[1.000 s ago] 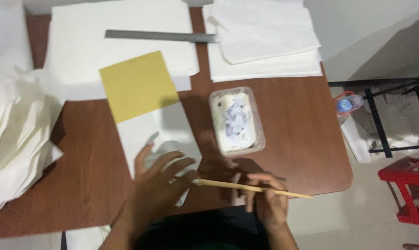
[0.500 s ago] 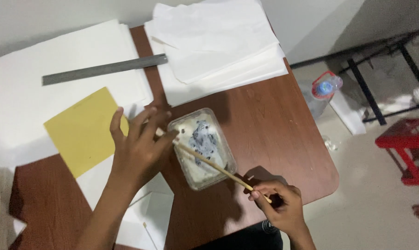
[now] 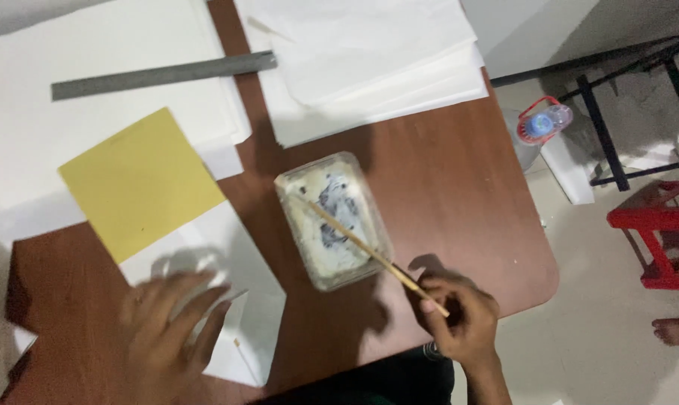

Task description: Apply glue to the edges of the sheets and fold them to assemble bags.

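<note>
a reddish-brown wooden table (image 3: pixel 459 187) with a rounded corner, spread with paper.

white paper stacks (image 3: pixel 369 60) fill the upper frame, a grey metal ruler (image 3: pixel 163 75) on the upper-left one; a yellow card sheet (image 3: pixel 140 180) lies left of centre, a clear plastic tray of white paste (image 3: pixel 332 221) at centre, a small white sheet (image 3: pixel 234 300) lower left.

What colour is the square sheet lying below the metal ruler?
The square sheet is plain mustard yellow, with no pattern; the head view shows it clearly, below the grey ruler.

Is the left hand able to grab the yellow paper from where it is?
Probably yes. The left hand lies flat on white paper just below the yellow paper, and nothing sits between them or on top of it.
</note>
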